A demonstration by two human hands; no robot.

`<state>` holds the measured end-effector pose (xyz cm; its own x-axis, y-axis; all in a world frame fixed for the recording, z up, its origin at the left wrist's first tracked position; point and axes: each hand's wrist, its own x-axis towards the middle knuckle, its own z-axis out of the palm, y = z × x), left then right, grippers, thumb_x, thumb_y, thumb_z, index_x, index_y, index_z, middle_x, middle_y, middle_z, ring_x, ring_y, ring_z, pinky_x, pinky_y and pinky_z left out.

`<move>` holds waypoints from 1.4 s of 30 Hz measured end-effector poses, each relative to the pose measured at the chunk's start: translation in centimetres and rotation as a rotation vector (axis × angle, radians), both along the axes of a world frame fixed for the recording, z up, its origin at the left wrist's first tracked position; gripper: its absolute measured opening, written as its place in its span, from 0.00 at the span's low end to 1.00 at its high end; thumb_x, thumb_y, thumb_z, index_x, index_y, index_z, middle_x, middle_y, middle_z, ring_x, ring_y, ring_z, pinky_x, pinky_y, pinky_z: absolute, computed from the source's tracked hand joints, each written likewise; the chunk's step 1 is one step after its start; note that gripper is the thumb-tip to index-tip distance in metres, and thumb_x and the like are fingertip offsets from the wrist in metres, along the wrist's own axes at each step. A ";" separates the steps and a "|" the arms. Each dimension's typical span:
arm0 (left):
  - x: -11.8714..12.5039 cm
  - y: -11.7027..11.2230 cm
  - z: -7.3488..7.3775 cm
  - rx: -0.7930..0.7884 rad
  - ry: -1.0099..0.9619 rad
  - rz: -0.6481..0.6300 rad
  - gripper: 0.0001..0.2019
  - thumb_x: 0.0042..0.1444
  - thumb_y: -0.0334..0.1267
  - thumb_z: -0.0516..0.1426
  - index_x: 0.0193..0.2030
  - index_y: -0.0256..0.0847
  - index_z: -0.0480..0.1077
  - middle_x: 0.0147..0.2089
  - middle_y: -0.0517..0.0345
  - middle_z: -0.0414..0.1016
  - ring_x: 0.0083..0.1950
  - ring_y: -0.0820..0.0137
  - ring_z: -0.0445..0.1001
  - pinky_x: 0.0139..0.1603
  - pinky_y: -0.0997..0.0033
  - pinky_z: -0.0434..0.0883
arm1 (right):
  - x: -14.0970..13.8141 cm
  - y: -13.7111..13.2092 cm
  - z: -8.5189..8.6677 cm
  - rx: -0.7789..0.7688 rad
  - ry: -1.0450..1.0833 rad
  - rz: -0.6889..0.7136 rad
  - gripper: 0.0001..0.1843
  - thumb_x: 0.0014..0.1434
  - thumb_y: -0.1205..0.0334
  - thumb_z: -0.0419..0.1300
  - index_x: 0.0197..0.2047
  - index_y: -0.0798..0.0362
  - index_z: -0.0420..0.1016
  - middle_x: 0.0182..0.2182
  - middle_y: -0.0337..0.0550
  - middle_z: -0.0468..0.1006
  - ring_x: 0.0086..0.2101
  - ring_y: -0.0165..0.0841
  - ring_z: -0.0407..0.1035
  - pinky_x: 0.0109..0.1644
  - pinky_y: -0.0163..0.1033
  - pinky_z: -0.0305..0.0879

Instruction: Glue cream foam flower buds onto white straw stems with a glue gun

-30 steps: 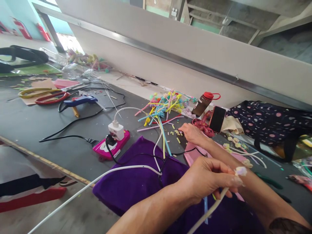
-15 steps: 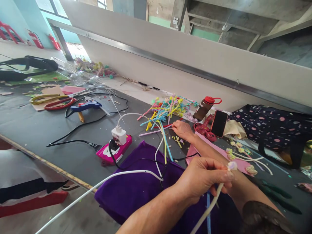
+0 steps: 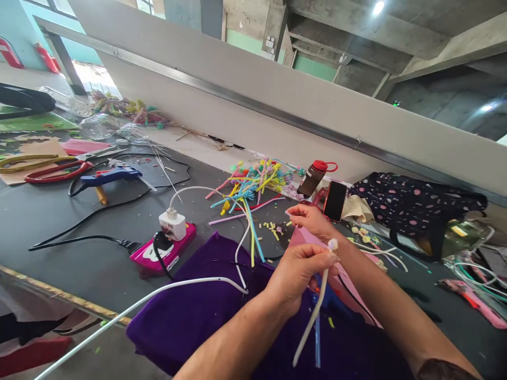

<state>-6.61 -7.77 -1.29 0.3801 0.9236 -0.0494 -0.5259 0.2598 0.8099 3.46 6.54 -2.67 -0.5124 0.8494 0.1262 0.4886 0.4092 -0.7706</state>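
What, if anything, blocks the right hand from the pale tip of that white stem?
Nothing visible does: the white stem's pale tip pokes out beyond the pinching fingers of the left hand, exposed to the right hand.

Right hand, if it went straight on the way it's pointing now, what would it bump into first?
Probably the lilac stem ahead of the right hand; the hand's height is unclear, so it might pass above.

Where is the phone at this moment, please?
In the head view, the phone is right of centre, between the red-capped bottle and the beige cloth, just beyond the person's right hand.
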 end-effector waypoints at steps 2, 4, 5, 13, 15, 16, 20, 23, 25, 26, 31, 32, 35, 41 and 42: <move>0.1 0.1 -0.1 -0.002 0.012 -0.016 0.14 0.45 0.45 0.60 0.24 0.35 0.68 0.24 0.59 0.72 0.17 0.81 0.63 0.16 0.80 0.52 | 0.0 -0.3 -0.2 -0.039 0.050 -0.007 0.11 0.51 0.61 0.56 0.38 0.57 0.71 0.29 0.41 0.75 0.26 0.28 0.69 0.29 0.33 0.65; 0.2 0.2 -0.2 -0.013 0.032 -0.011 0.14 0.44 0.46 0.61 0.24 0.35 0.68 0.23 0.60 0.71 0.17 0.81 0.62 0.15 0.80 0.51 | -0.3 -0.3 -0.4 -0.062 0.092 -0.013 0.10 0.51 0.61 0.56 0.35 0.57 0.72 0.27 0.40 0.74 0.25 0.28 0.70 0.27 0.32 0.64; 0.1 0.3 -0.3 -0.015 0.042 0.001 0.14 0.44 0.46 0.61 0.24 0.35 0.69 0.23 0.60 0.71 0.17 0.81 0.62 0.15 0.80 0.50 | -0.4 -0.3 -0.5 -0.067 0.110 -0.016 0.09 0.51 0.61 0.57 0.34 0.57 0.72 0.26 0.39 0.74 0.25 0.28 0.70 0.27 0.32 0.63; -0.5 1.6 -0.4 -0.121 -0.009 0.150 0.13 0.42 0.44 0.63 0.27 0.36 0.68 0.22 0.63 0.69 0.17 0.83 0.58 0.15 0.82 0.49 | 2.4 -2.2 1.2 -0.012 0.218 -0.107 0.10 0.49 0.60 0.59 0.34 0.56 0.75 0.25 0.38 0.74 0.22 0.26 0.64 0.26 0.32 0.60; -0.5 1.7 -0.4 -0.135 -0.038 0.146 0.12 0.43 0.43 0.63 0.27 0.36 0.68 0.22 0.63 0.69 0.17 0.83 0.59 0.15 0.82 0.50 | 3.9 -3.9 1.9 0.003 0.229 -0.132 0.11 0.50 0.61 0.59 0.36 0.56 0.74 0.27 0.38 0.74 0.23 0.26 0.64 0.26 0.32 0.60; -0.4 1.7 -0.4 -0.138 -0.046 0.140 0.12 0.43 0.42 0.62 0.27 0.35 0.68 0.22 0.63 0.69 0.17 0.83 0.59 0.14 0.82 0.50 | 4.6 -4.9 2.3 0.017 0.233 -0.151 0.10 0.50 0.60 0.59 0.36 0.56 0.73 0.27 0.38 0.74 0.23 0.27 0.65 0.26 0.32 0.60; -0.2 1.5 -0.6 -0.145 -0.037 0.137 0.12 0.42 0.41 0.63 0.26 0.34 0.68 0.22 0.62 0.68 0.16 0.84 0.57 0.13 0.83 0.50 | 6.3 -9.3 3.4 0.124 0.161 -0.171 0.05 0.52 0.62 0.59 0.33 0.53 0.72 0.23 0.37 0.71 0.24 0.28 0.65 0.27 0.33 0.61; 0.1 1.5 -0.7 -0.140 -0.017 0.124 0.13 0.42 0.41 0.63 0.26 0.34 0.68 0.22 0.61 0.69 0.16 0.83 0.58 0.13 0.83 0.51 | 6.6 -11.8 3.4 0.280 0.101 -0.121 0.05 0.55 0.64 0.56 0.33 0.51 0.74 0.28 0.39 0.73 0.29 0.31 0.67 0.31 0.35 0.63; 0.3 1.4 -0.8 -0.146 0.001 0.103 0.12 0.41 0.41 0.63 0.26 0.35 0.68 0.22 0.61 0.69 0.16 0.83 0.58 0.13 0.84 0.52 | 6.5 -12.6 3.2 0.375 0.088 -0.084 0.07 0.56 0.66 0.55 0.35 0.49 0.74 0.31 0.41 0.73 0.31 0.32 0.68 0.33 0.36 0.64; 0.4 1.4 -0.8 -0.151 0.010 0.096 0.12 0.41 0.41 0.63 0.27 0.35 0.68 0.22 0.61 0.70 0.16 0.83 0.59 0.13 0.84 0.52 | 6.4 -12.8 3.1 0.406 0.083 -0.075 0.08 0.56 0.67 0.55 0.37 0.49 0.74 0.31 0.41 0.73 0.32 0.32 0.68 0.34 0.36 0.64; 0.6 1.4 -0.8 -0.152 0.039 0.088 0.12 0.41 0.41 0.63 0.26 0.35 0.69 0.22 0.61 0.70 0.17 0.82 0.60 0.13 0.84 0.53 | 6.4 -12.7 2.7 0.483 0.060 -0.131 0.07 0.55 0.70 0.57 0.34 0.49 0.73 0.28 0.39 0.73 0.29 0.31 0.67 0.32 0.35 0.63; 0.6 1.4 -0.8 -0.145 0.044 0.092 0.12 0.42 0.41 0.63 0.26 0.35 0.69 0.22 0.61 0.70 0.17 0.83 0.60 0.13 0.84 0.54 | 6.4 -12.6 2.7 0.493 0.055 -0.141 0.07 0.55 0.70 0.57 0.33 0.50 0.73 0.28 0.39 0.73 0.29 0.31 0.67 0.32 0.35 0.62; 0.6 1.5 -1.0 -0.123 0.069 0.100 0.12 0.42 0.41 0.63 0.25 0.35 0.69 0.22 0.61 0.70 0.17 0.83 0.60 0.14 0.84 0.55 | 6.6 -12.5 2.5 0.525 0.038 -0.142 0.07 0.56 0.70 0.56 0.34 0.50 0.72 0.29 0.39 0.73 0.31 0.31 0.68 0.34 0.36 0.63; 0.7 1.7 -1.2 -0.070 0.159 0.062 0.13 0.43 0.42 0.63 0.23 0.34 0.69 0.21 0.61 0.70 0.16 0.83 0.59 0.14 0.83 0.54 | 7.0 -12.4 2.2 0.628 -0.083 -0.115 0.07 0.58 0.69 0.53 0.36 0.50 0.71 0.32 0.42 0.74 0.35 0.33 0.69 0.39 0.38 0.65; 0.8 1.7 -1.2 -0.060 0.162 0.062 0.13 0.43 0.42 0.63 0.22 0.34 0.68 0.21 0.61 0.69 0.16 0.84 0.58 0.14 0.83 0.53 | 7.2 -12.4 2.3 0.640 -0.096 -0.111 0.07 0.59 0.68 0.53 0.37 0.50 0.71 0.33 0.42 0.74 0.35 0.33 0.69 0.39 0.38 0.65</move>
<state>-5.83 -6.09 -2.50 0.3048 0.9387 -0.1609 -0.4067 0.2810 0.8692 10.62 -5.85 -0.38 -0.4598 0.6702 0.5826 0.6088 0.7155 -0.3426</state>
